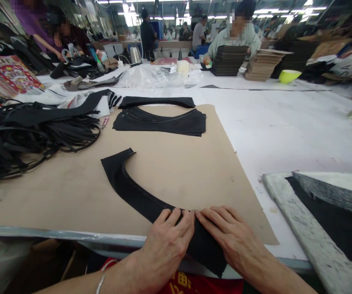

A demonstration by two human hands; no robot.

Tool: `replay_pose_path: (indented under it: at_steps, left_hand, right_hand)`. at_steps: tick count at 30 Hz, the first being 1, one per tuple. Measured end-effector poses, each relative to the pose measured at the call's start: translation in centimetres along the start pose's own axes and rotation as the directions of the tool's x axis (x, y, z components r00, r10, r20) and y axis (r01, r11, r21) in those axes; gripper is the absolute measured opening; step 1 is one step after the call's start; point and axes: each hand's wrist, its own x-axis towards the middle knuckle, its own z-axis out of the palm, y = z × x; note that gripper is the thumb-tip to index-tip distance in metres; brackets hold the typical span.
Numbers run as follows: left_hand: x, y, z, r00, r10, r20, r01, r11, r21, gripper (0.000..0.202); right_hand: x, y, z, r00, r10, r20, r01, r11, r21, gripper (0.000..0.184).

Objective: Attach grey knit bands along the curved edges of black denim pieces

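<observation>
A curved black fabric piece (pixel 142 200) lies on brown paper near the table's front edge, its inner edge turned over in a narrow strip. My left hand (pixel 169 234) has its fingers bent and bunched on that inner edge, gripping it. Beside it, my right hand (pixel 231 228) rests on the same piece with fingers stretched out and fairly flat. The fingertips of both hands nearly meet at the edge. The lower right end of the piece hangs toward me past the table edge. My right thumb is hidden.
Farther back lie a stack of similar black pieces (pixel 163 122) and a folded black piece (pixel 157 101). A heap of black strips (pixel 34 130) covers the left. At right is a speckled padded board (pixel 289 212) with black fabric. Co-workers stand behind, near a dark stack (pixel 229 60).
</observation>
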Motion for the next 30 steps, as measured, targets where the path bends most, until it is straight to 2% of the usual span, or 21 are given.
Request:
replay_pose_path:
  at_steps: [2,5,8,13,18,21,24,26,28,30]
  left_hand:
    - [-0.1,0.0,-0.1,1.0,-0.023,-0.006,0.023,0.999,-0.05,0.046]
    - [-0.3,-0.2,-0.4,0.993,-0.113,-0.042,0.101,0.97,-0.219,0.047]
    - [-0.7,-0.1,-0.5,0.98,-0.176,-0.091,0.138,0.936,-0.324,0.045]
    - [-0.9,0.2,-0.2,0.973,-0.192,-0.132,0.138,0.93,-0.34,0.042]
    - [-0.7,0.0,0.0,0.979,-0.13,-0.158,0.082,0.956,-0.281,0.039]
    - [-0.8,-0.1,0.0,0.977,-0.121,-0.174,0.072,0.961,-0.266,0.038]
    - [-0.9,-0.1,-0.1,0.973,-0.14,-0.184,0.083,0.954,-0.287,0.037]
    - [-0.9,-0.1,0.0,0.97,-0.146,-0.193,0.085,0.952,-0.294,0.038]
    - [-1.0,0.0,0.1,0.97,-0.148,-0.194,0.085,0.95,-0.301,0.038]
    - [-1.0,0.0,0.1,0.972,-0.152,-0.181,0.091,0.947,-0.307,0.038]
  right_hand:
    - [0.0,0.0,-0.4,0.997,0.066,0.031,-0.067,0.996,0.054,0.054]
    - [0.0,0.3,-0.9,0.973,0.227,0.049,-0.232,0.947,0.221,0.054]
    - [-0.1,0.4,-1.1,0.953,0.301,0.027,-0.297,0.917,0.266,0.053]
    - [0.1,-0.4,-0.6,0.974,0.216,0.074,-0.224,0.968,0.117,0.061]
    - [-0.1,-0.8,0.2,0.99,0.122,0.065,-0.12,0.992,-0.036,0.06]
    - [0.1,-0.4,-0.1,0.985,0.147,0.088,-0.148,0.989,0.011,0.057]
    - [0.4,0.1,-0.9,0.959,0.266,0.102,-0.279,0.948,0.155,0.055]
    - [0.5,0.2,-1.4,0.945,0.314,0.092,-0.327,0.926,0.191,0.055]
    - [0.5,-0.1,-1.4,0.953,0.289,0.093,-0.301,0.94,0.158,0.056]
    - [0.5,-0.5,-1.0,0.972,0.214,0.096,-0.223,0.97,0.095,0.059]
